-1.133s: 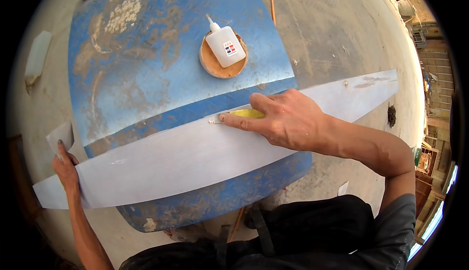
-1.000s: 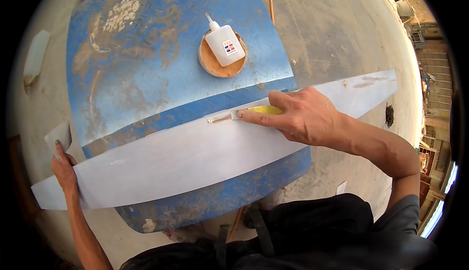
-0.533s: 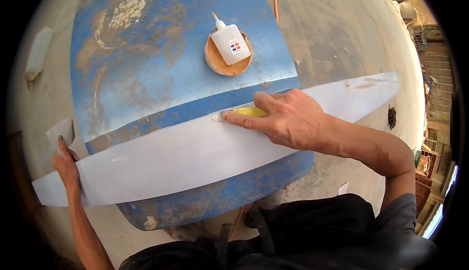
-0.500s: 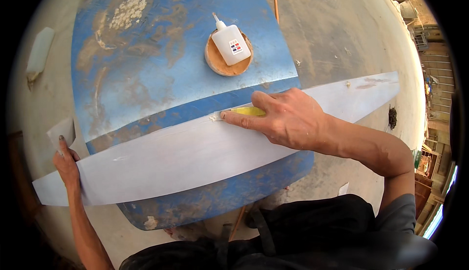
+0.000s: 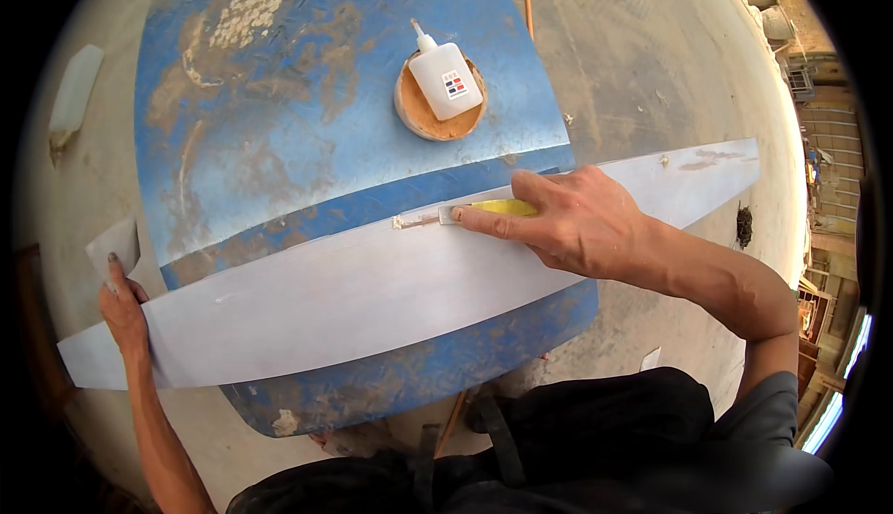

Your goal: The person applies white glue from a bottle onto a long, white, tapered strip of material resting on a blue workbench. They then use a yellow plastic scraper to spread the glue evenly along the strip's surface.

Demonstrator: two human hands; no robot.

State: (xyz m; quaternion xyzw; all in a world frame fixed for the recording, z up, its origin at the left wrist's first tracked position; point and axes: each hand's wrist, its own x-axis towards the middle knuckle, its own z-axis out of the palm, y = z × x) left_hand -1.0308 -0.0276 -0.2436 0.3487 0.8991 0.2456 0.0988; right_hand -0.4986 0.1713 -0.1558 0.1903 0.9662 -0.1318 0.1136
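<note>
A long pale board [image 5: 335, 300] with tapered ends lies across a blue surface. My right hand [image 5: 581, 221] is closed round a putty knife [image 5: 505, 207] with a yellow handle. Its index finger reaches down along the blade, which rests on the board near the far edge. Just left of the blade runs a narrow brownish strip with a whitish crumb of filler [image 5: 398, 223] at its end. At the board's left end, my left hand [image 5: 125, 309] pinches a pale, paper-like sheet [image 5: 112, 244] and rests against the board.
Beyond the board, a round tub [image 5: 406, 121] of tan powder stands on the stained blue surface [image 5: 279, 170]. A white squeeze bottle [image 5: 448, 81] with a nozzle lies on the tub. A pale block-shaped thing [image 5: 76, 95] is on the floor at left, a dark clump [image 5: 744, 226] at right.
My right hand and the putty knife have slid right along the board's far edge, uncovering the brownish strip. My left hand stays at the left end.
</note>
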